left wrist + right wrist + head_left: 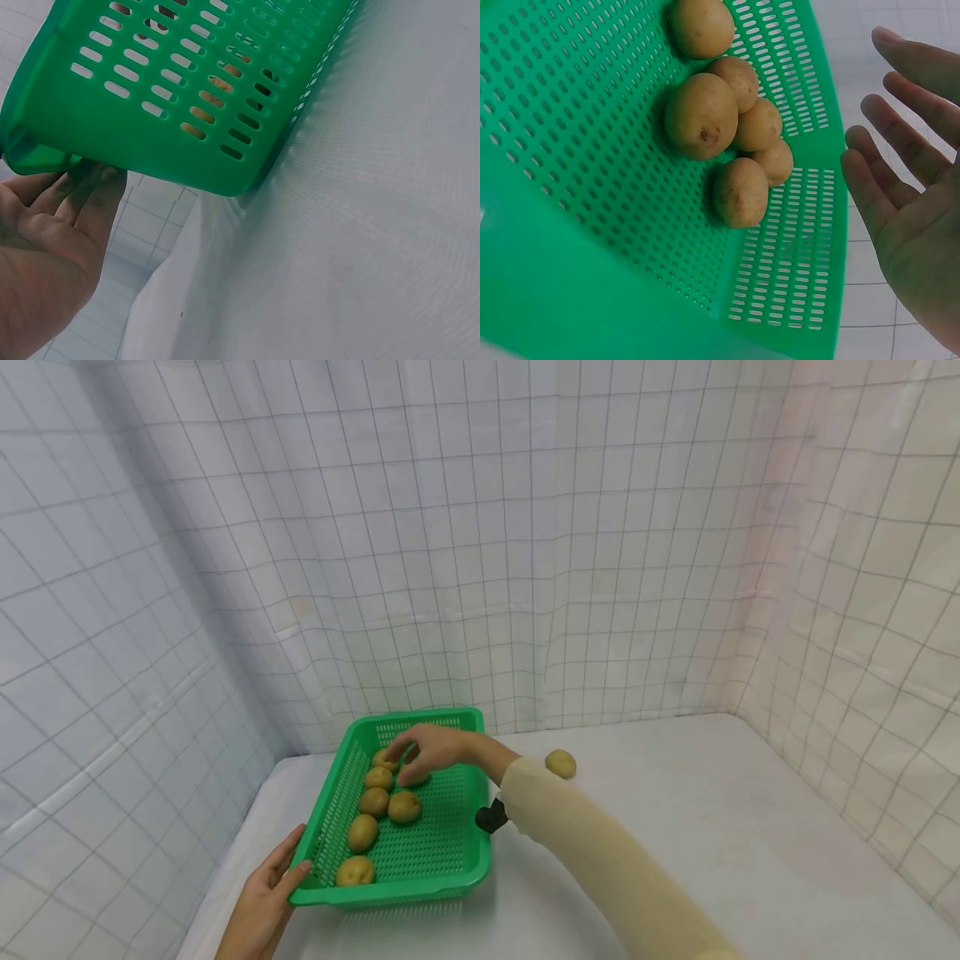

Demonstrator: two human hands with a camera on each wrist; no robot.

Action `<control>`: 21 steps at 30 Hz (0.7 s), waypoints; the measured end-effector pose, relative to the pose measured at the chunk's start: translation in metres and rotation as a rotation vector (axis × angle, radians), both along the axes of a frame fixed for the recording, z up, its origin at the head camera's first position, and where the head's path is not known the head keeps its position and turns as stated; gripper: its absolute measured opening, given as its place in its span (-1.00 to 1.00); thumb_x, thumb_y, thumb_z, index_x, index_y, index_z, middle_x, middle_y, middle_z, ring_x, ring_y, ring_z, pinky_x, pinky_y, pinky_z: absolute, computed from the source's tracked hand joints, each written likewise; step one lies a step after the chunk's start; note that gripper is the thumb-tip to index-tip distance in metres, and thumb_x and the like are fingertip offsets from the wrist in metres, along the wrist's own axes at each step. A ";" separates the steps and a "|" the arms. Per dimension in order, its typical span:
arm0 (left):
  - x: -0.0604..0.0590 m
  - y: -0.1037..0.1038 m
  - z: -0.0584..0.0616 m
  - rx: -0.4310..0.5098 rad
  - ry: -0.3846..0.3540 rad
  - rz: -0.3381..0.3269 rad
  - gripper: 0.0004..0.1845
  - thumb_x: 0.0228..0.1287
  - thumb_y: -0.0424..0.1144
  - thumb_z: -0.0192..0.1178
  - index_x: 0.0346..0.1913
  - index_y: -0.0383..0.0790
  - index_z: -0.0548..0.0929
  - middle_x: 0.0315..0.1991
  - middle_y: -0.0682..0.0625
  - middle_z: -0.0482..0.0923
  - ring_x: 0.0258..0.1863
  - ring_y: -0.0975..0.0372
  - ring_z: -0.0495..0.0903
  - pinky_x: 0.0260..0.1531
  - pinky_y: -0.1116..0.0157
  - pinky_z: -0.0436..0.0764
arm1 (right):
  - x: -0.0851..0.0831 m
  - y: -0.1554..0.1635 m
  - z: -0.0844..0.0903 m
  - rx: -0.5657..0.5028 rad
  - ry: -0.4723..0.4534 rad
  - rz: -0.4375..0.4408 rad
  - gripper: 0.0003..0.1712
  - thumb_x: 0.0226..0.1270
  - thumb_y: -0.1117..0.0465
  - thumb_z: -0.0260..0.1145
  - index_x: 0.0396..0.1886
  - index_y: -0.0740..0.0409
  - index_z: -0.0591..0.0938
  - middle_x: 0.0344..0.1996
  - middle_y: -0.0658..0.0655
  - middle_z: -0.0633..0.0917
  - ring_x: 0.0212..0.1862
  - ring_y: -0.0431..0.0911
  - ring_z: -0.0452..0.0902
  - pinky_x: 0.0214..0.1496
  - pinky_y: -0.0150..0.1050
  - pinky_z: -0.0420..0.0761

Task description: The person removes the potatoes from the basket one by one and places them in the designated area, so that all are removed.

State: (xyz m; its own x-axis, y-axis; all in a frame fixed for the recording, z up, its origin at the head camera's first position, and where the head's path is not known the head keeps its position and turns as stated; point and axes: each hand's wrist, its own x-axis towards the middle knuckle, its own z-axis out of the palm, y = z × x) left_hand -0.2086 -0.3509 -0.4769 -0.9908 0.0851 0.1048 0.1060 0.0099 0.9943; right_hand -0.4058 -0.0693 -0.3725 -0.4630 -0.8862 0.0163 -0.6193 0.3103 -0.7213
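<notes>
A green plastic basket [431, 888] with slotted walls holds several potatoes [701, 116], most of them in a line along its left side. At the near left corner my left hand [264, 887] grips the basket's rim, thumb on top and fingers under the lip; the left wrist view shows that hand [56, 232] below the rim. My right hand [435, 748] hovers over the far part of the basket, partly hiding a potato beneath it. Its fingers [900, 139] are spread and relaxed in the right wrist view, with nothing in them.
One loose potato [560, 763] lies on the white tabletop [675, 810] to the right of the basket, just beyond the right sleeve [600, 852]. White grid-patterned curtains [510, 543] enclose the table at the back and both sides. A small black object [491, 817] shows by the right wrist.
</notes>
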 end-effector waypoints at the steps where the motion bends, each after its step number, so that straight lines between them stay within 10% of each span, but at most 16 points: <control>1: 0.000 0.000 0.000 0.000 0.003 0.000 -0.18 0.68 -0.25 0.03 0.63 -0.45 -0.27 0.61 -0.41 -0.38 0.19 0.70 0.31 0.15 0.52 0.49 | -0.001 -0.001 -0.002 -0.005 -0.012 -0.002 -0.43 0.41 0.17 0.47 0.35 0.22 0.59 0.29 0.18 0.60 0.20 -0.17 0.53 0.14 -0.37 0.58; 21: 0.001 0.002 0.002 0.034 -0.014 0.017 -0.19 0.68 -0.27 0.03 0.64 -0.45 -0.25 0.62 -0.38 -0.38 0.19 0.67 0.35 0.16 0.49 0.50 | -0.006 -0.025 -0.032 0.011 -0.116 -0.034 -0.41 0.38 0.24 0.50 0.34 0.30 0.57 0.25 0.15 0.61 0.35 0.14 0.45 0.20 -0.36 0.55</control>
